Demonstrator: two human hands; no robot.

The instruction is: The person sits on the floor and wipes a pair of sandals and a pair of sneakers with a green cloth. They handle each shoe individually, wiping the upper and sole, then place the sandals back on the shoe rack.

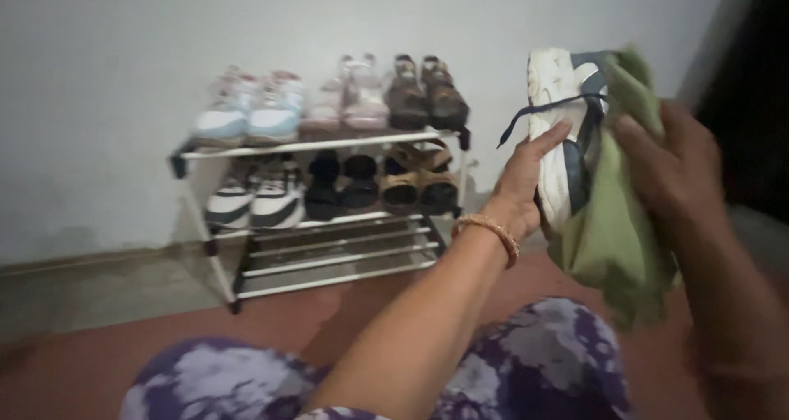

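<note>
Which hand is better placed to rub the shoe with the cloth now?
The right hand. It already presses the green cloth against the white shoe, while the left hand supports the shoe from the other side.

- The sneaker [557, 132] held up looks like smooth synthetic leather in white and dark blue, slightly glossy, with a flat woven lace.
- The cloth [612, 231] against it is a soft, matt green fabric, crumpled into folds.
- The bangle [493, 233] on the left wrist looks like metal with a dull gold shine.
- The shoe rack [329, 260] has smooth, white-painted bars, seemingly metal, with dark plastic-looking corner joints.
- The floor [82, 362] is matt reddish-brown and looks smooth.
- The wall [123, 58] is a matt, pale painted surface.
- The trousers [542, 362] are soft printed purple and white fabric.
</note>
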